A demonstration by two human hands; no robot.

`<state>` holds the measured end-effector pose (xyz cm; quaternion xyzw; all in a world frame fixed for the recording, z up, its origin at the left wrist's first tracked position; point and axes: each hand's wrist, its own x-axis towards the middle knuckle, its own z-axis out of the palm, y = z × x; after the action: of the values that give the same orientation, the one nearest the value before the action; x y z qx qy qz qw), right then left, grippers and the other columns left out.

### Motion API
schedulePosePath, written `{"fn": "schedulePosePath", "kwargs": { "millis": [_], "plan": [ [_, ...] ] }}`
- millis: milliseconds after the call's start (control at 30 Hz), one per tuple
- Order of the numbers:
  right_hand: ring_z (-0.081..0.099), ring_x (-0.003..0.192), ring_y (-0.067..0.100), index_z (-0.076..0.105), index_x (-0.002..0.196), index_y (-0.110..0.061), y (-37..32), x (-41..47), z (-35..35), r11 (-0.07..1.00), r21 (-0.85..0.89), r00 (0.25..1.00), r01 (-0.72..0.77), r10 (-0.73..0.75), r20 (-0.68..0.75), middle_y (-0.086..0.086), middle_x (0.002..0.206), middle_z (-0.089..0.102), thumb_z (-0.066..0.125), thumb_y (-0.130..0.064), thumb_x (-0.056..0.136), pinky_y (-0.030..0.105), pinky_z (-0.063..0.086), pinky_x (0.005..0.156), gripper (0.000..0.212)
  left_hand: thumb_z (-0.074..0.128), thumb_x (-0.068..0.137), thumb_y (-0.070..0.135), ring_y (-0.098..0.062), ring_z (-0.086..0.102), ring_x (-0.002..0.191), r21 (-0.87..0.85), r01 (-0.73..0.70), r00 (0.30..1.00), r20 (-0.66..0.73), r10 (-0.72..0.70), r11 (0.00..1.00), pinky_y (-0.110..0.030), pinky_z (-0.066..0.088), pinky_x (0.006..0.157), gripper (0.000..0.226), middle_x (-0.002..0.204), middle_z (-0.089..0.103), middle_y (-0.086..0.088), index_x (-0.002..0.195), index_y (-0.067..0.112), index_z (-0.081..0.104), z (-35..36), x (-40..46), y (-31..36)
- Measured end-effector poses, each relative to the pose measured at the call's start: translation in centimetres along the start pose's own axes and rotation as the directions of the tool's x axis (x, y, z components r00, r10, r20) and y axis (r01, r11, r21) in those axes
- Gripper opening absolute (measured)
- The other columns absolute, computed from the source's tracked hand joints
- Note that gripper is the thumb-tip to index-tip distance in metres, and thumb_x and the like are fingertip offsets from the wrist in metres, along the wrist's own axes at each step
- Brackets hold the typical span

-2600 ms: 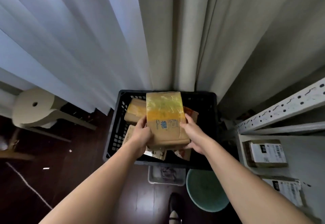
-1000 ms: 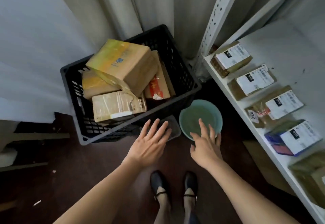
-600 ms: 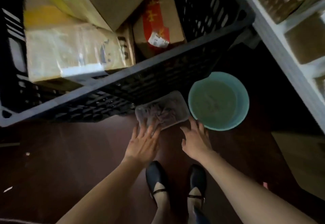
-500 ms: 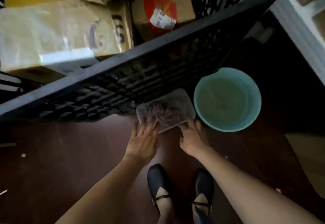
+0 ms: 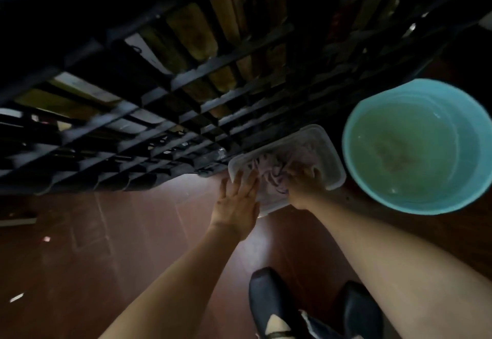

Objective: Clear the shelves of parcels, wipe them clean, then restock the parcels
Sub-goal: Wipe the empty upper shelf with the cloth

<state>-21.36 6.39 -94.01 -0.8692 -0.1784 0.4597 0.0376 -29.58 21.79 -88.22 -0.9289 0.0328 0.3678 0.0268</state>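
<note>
A clear plastic tub (image 5: pixel 330 149) sits on the dark wooden floor, right against the black crate (image 5: pixel 165 115). A pale purple cloth (image 5: pixel 269 176) lies bunched inside it. My left hand (image 5: pixel 237 203) rests flat with straight fingers on the tub's near left rim. My right hand (image 5: pixel 302 181) reaches into the tub, fingers curled into the cloth. Brown parcels (image 5: pixel 197 32) show through the crate's slatted wall.
A teal basin (image 5: pixel 418 147) holding cloudy water stands on the floor just right of the tub. My two dark shoes (image 5: pixel 274 301) are below the hands. Bare floor (image 5: pixel 106 245) spreads to the left.
My head has dropped much closer to the floor. My right hand moved from the tub's near edge into it and closed on the cloth. My left hand stays at the rim.
</note>
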Motion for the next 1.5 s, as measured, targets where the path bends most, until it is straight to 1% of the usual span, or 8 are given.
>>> {"fn": "schedulePosePath", "kwargs": {
  "millis": [433, 633, 800, 900, 1067, 1200, 1367, 1500],
  "plan": [
    [0.03, 0.138, 0.029, 0.036, 0.151, -0.02, -0.6, -19.0, -10.7, 0.963, 0.23, 0.99, 0.139, -0.129, -0.06, -0.006, 0.158, 0.027, 0.044, -0.007, 0.093, 0.036, 0.026, 0.115, 0.06, 0.025, 0.104, 0.035, -0.022, -0.012, 0.149, -0.118, 0.033, 0.998, 0.05, -0.027, 0.992, -0.052, -0.004, 0.12, 0.06, 0.162, -0.014, 0.005, 0.156, 0.019, 0.0, -13.4, -13.3, 4.0],
    [0.029, 0.141, 0.023, 0.046, 0.145, -0.013, -2.3, -30.8, -19.4, 0.854, 0.507, 0.993, 0.114, -0.091, -0.072, -0.005, 0.154, 0.035, 0.036, -0.002, 0.1, 0.024, 0.019, 0.114, 0.048, 0.039, 0.101, 0.032, -0.019, -0.001, 0.15, -0.288, 0.087, 0.996, 0.013, -0.087, 0.954, -0.05, 0.006, 0.119, 0.065, 0.163, 0.0, 0.007, 0.155, 0.021, 0.006, -23.8, -21.1, 5.7],
    [0.048, 0.128, 0.017, 0.06, 0.134, -0.015, -3.4, -41.1, -28.1, 0.732, 0.664, 0.988, 0.149, -0.135, -0.073, -0.002, 0.141, 0.051, 0.038, 0.007, 0.094, 0.024, 0.043, 0.096, 0.051, 0.052, 0.094, 0.02, -0.02, 0.012, 0.149, -0.448, 0.085, 0.995, -0.015, -0.103, 0.89, -0.047, 0.024, 0.116, 0.073, 0.163, 0.008, 0.005, 0.155, 0.027, 0.012, -32.5, -26.3, 5.9],
    [0.048, 0.128, 0.012, 0.064, 0.13, -0.013, -3.8, -47.2, -34.5, 0.728, 0.659, 0.974, 0.187, -0.224, -0.03, 0.0, 0.137, 0.057, 0.036, 0.014, 0.091, 0.021, 0.036, 0.099, 0.054, 0.055, 0.09, 0.007, -0.023, 0.029, 0.143, -0.617, 0.052, 0.996, -0.028, -0.088, 0.785, -0.035, 0.035, 0.11, 0.075, 0.159, 0.022, -0.003, 0.154, 0.026, 0.02, -38.4, -29.3, 6.0],
    [0.041, 0.133, 0.012, 0.066, 0.128, -0.01, -4.5, -54.9, -42.7, 0.723, 0.639, 0.952, 0.263, -0.3, -0.052, 0.004, 0.142, 0.055, 0.033, 0.019, 0.088, 0.023, 0.029, 0.108, 0.058, 0.057, 0.086, 0.004, -0.026, 0.056, 0.115, -0.729, -0.099, 0.986, -0.165, -0.034, 0.677, -0.028, 0.043, 0.085, 0.043, 0.122, 0.062, -0.011, 0.129, 0.007, 0.056, -47.0, -33.9, 6.4],
    [0.052, 0.124, 0.014, 0.064, 0.128, -0.003, -5.0, -59.2, -46.6, 0.714, 0.628, 0.948, 0.309, -0.281, -0.148, 0.011, 0.134, 0.06, 0.031, 0.021, 0.086, 0.007, 0.04, 0.089, 0.058, 0.05, 0.09, 0.004, -0.023, 0.056, 0.083, -0.736, -0.126, 0.975, -0.214, -0.053, 0.665, -0.031, 0.043, 0.068, 0.015, 0.088, 0.061, -0.009, 0.1, 0.006, 0.061, -52.1, -36.3, 6.9],
    [0.052, 0.128, 0.02, 0.059, 0.134, -0.018, -4.3, -61.6, -49.1, 0.628, 0.755, 0.978, 0.191, -0.058, -0.199, 0.003, 0.141, 0.054, 0.038, 0.006, 0.097, 0.039, 0.039, 0.111, 0.049, 0.052, 0.097, 0.014, -0.01, 0.04, 0.061, -0.776, -0.209, 0.961, -0.275, -0.021, 0.595, -0.014, 0.033, 0.049, 0.027, 0.066, 0.045, 0.003, 0.071, 0.013, 0.046, -57.2, -39.6, 6.6],
    [0.052, 0.124, 0.017, 0.046, 0.142, -0.031, -3.9, -63.8, -48.2, 0.69, 0.715, 0.992, 0.115, -0.045, -0.116, -0.006, 0.138, 0.054, 0.062, -0.021, 0.096, 0.044, 0.04, 0.106, 0.05, 0.055, 0.098, 0.026, -0.02, 0.059, 0.077, -0.917, -0.228, 0.971, -0.24, 0.003, 0.328, -0.031, 0.054, 0.068, 0.021, 0.083, 0.059, -0.008, 0.1, 0.005, 0.06, -60.3, -42.0, 6.5]
  ]
}}
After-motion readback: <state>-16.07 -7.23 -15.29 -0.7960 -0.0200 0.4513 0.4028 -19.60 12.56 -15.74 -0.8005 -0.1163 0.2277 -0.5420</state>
